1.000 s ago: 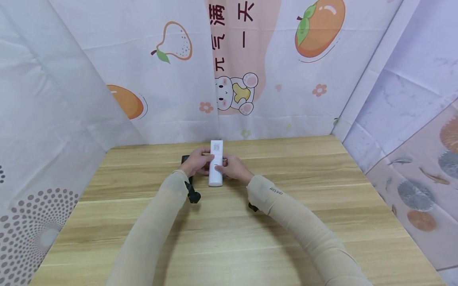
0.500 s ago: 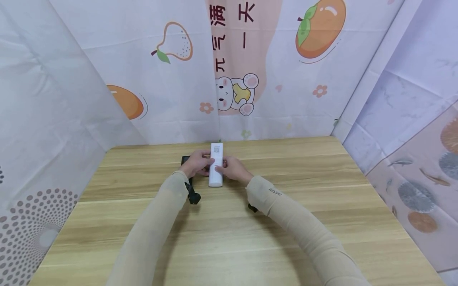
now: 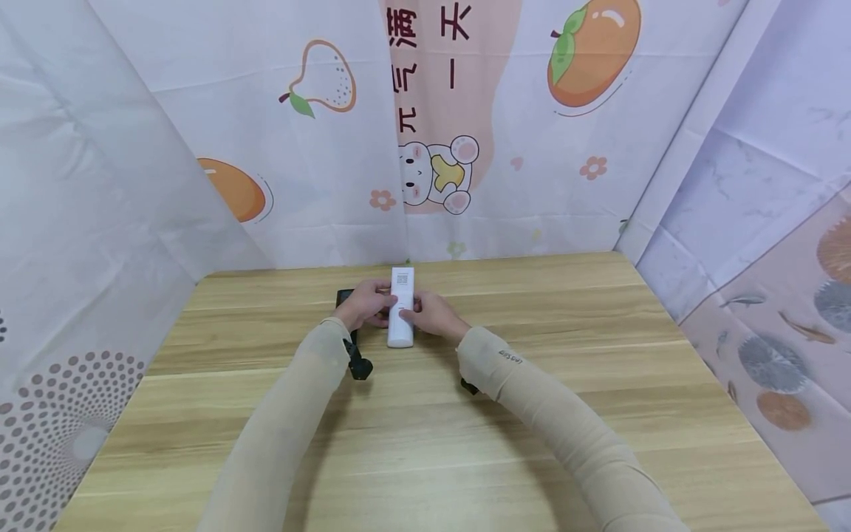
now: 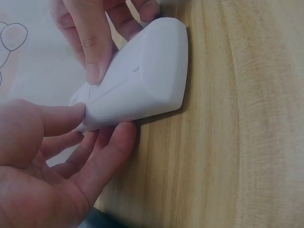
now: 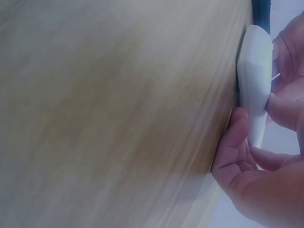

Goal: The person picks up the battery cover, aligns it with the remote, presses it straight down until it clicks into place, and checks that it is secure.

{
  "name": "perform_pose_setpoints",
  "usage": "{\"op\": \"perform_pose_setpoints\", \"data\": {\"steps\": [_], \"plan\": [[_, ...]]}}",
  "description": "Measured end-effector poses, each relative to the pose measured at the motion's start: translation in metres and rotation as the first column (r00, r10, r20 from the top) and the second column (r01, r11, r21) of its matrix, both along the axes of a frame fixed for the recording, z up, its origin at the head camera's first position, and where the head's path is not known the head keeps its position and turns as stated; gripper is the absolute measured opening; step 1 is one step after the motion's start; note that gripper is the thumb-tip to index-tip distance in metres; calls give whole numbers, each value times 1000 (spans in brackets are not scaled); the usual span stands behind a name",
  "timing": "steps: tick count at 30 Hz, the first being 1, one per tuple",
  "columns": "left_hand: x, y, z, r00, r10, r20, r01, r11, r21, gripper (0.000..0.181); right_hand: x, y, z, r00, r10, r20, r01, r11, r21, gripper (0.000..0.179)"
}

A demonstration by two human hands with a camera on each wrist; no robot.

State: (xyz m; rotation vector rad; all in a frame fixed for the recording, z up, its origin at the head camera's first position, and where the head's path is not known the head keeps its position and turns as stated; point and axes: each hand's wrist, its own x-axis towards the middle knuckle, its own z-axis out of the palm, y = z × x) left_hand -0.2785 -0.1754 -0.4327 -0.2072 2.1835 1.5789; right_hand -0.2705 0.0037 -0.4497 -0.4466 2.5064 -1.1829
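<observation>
A long white plastic device with rounded ends and a printed QR code lies lengthwise between both hands near the table's back edge. My left hand grips its left side, thumb on the upper face and fingers along the lower edge. From the other side my right hand holds it, with the thumb pressing on the upper face and the fingers curled at the side. In the left wrist view, the near end of the white device sits close over the wood, and a seam line runs along its upper face.
The wooden table ends at a printed curtain just behind the device. Patterned sheets hang at the left and right sides. A black wrist-camera mount hangs under the left wrist.
The far end of the white device has tipped down slightly and toward me, and the left thumb has moved down a little with it. Both hands keep their grip; the arms have hardly moved.
</observation>
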Motion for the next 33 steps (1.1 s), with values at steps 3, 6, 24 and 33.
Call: {"op": "perform_pose_setpoints", "data": {"steps": [3,6,24,33], "plan": [[0,1,1,1000,-1,4,1,1000,-2,50,1,1,0,1000,14,-3,-14,1000,-16,24],[0,1,1,1000,-2,7,2,1000,-11,49,2,3,1,999,40,-3,-41,998,-42,26],[1,4,4,999,-18,-47,12,992,-125,44,3,4,4,997,74,-10,-74,997,-19,23],[-3,8,7,1000,-11,-15,8,974,-226,44,3,1,4,999,38,8,-38,999,14,28]]}}
